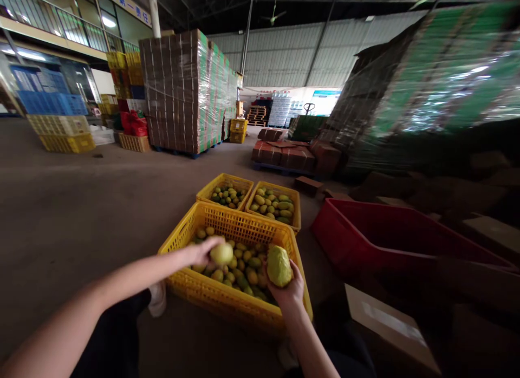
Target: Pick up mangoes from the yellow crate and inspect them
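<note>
A large yellow crate [235, 220] in front of me holds many yellow and green mangoes [240, 267]. Over its left side, my left hand [204, 252] is closed around a pale yellow mango [222, 254], both slightly blurred. My right hand [289, 286] grips a larger yellow-green mango [279, 265] from below and the side, above the crate's right part. That fruit's surface looks bumpy and uneven, and its lower side is hidden by my fingers.
Behind the large crate stand two smaller yellow crates of mangoes, a left one [225, 176] and a right one [298, 211]. A red tub [339, 232] and a cardboard box [385, 318] lie to the right. Wrapped carton stacks [174, 91] rise farther back.
</note>
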Available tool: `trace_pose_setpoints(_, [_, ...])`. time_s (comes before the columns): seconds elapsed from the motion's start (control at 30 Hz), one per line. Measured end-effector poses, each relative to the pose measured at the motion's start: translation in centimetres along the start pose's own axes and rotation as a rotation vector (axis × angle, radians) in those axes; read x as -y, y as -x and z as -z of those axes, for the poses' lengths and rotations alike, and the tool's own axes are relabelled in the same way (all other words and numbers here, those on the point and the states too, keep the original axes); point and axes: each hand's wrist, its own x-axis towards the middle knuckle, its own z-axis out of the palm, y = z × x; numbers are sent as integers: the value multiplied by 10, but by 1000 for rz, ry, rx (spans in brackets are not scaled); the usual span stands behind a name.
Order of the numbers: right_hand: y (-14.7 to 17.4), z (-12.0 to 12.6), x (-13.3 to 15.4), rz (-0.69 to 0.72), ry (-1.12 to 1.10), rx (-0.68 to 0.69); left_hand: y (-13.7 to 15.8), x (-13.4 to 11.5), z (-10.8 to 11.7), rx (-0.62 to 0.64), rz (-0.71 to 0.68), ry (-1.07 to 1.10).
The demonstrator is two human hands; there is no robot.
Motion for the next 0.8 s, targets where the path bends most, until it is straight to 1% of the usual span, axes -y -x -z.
trace_pose_setpoints(0.03, [0,3,1,6,25,-1,-22,-27,-16,-20,67,-30])
trace_pose_setpoints(0.07, [0,6,2,13,43,-7,-39,-51,-26,-6,162,-85])
trace_pose_setpoints(0.1, [1,8,2,18,52,-19,-52,-71,-30,-6,230,-125])
trace_pose_setpoints(0.13, [2,10,3,21,52,-31,-59,-86,-28,-9,261,-144])
trace_pose_setpoints(0.17, [4,12,3,22,51,-44,-59,-95,-21,-3,271,-152])
trace_pose_setpoints(0.2, [6,13,3,25,57,-56,-55,-99,-8,7,278,-161])
trace_pose_setpoints(0.27, [10,14,-1,31,101,-61,-32,-90,26,53,366,-196])
trace_pose_setpoints(0.33, [13,17,-9,13,170,-64,0,-69,64,59,515,-251])
trace_pose_setpoints(0.4, [16,24,-23,-69,253,-81,35,-46,98,9,597,-230])
trace_pose_setpoints(0.43, [17,30,-32,-134,306,-92,53,-35,112,-21,635,-172])
trace_pose_setpoints(0.47, [19,38,-43,-206,371,-101,70,-26,123,-52,644,-70])
trace_pose_setpoints(0.5, [21,46,-54,-283,447,-104,87,-18,131,-130,668,40])
trace_pose_setpoints(0.6, [30,75,-88,-495,681,-100,130,1,144,-426,590,430])
trace_pose_setpoints(0.67, [38,86,-103,-614,791,-115,151,14,150,-591,547,582])
trace_pose_setpoints(0.73, [43,80,-106,-682,868,-136,163,27,156,-678,556,611])
trace_pose_setpoints(0.77, [44,70,-101,-651,885,-123,166,32,159,-673,570,566])
trace_pose_setpoints(0.8, [43,54,-92,-585,897,-106,167,36,162,-654,575,507])
